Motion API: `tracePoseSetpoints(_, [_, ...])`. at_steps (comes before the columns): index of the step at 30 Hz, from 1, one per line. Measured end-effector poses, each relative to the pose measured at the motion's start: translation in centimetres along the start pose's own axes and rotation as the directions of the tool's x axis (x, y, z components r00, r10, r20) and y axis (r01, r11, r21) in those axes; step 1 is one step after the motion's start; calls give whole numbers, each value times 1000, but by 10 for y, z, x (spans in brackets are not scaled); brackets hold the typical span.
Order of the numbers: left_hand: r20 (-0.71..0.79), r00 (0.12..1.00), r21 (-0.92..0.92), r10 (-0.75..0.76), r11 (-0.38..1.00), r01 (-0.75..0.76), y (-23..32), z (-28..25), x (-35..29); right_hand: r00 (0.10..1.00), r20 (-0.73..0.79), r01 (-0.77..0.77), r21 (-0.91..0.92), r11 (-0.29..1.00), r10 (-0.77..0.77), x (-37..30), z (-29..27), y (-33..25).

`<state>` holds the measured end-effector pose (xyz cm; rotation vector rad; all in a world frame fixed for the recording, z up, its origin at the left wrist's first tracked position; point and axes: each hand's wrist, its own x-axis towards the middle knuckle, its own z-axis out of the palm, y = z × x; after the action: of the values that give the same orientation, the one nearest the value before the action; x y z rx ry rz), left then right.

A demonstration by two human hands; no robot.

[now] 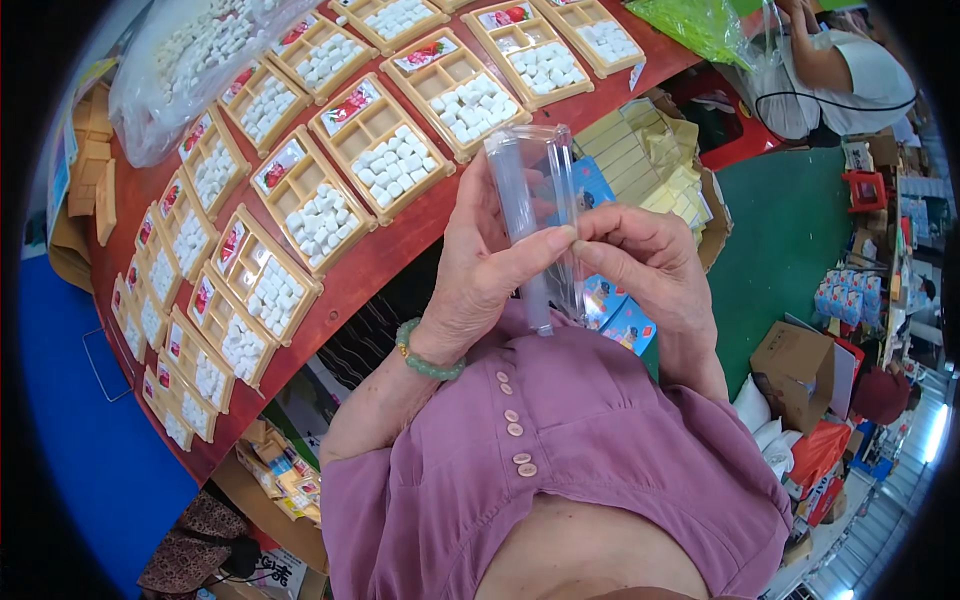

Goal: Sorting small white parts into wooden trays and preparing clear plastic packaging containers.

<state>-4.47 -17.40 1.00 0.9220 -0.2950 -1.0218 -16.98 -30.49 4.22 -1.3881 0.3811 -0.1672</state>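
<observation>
In front of my chest is a clear, thin plastic box-like piece (515, 195) with folded sides, held upright by both hands. My left hand (475, 260) is closed round its left side, with the thumb lying across the front. My right hand (650, 262) pinches the right edge between thumb and fingertips, close to the left thumb tip. Glare and the fingers hide the exact fold there. Nearest beyond the hands, on the red table (420, 225), lies a beige compartment tray (470, 108) with small white cube-like pieces and a strawberry-picture card.
More filled beige trays (325, 215) stand in rows along the table. A clear bag of white pieces (205, 60) lies at the far left. Blue printed boxes (592, 185) and an open carton of yellowish packs (640, 150) sit below the table's right end. Another person (850, 75) is at upper right.
</observation>
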Motion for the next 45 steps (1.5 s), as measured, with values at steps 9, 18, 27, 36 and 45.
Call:
tracePoseSetpoints(9, [49,991,122,126,984,-131,-15,5,4,993,-116,5,116,993,9,-1,-5,10])
tracePoseSetpoints(18, [79,997,47,-21,999,17,-19,7,9,996,-80,-52,-20,998,50,-8,-18,7])
tracePoseSetpoints(27, [85,985,-137,-148,978,159,-18,12,14,998,-26,-48,96,994,51,-6,-16,10])
tracePoseSetpoints(36, [87,965,-167,-247,951,258,-20,6,11,984,-146,-72,209,975,105,-4,-21,10])
tracePoseSetpoints(45, [77,974,-53,-211,975,216,-15,3,5,967,-247,-17,178,984,61,-10,-57,23])
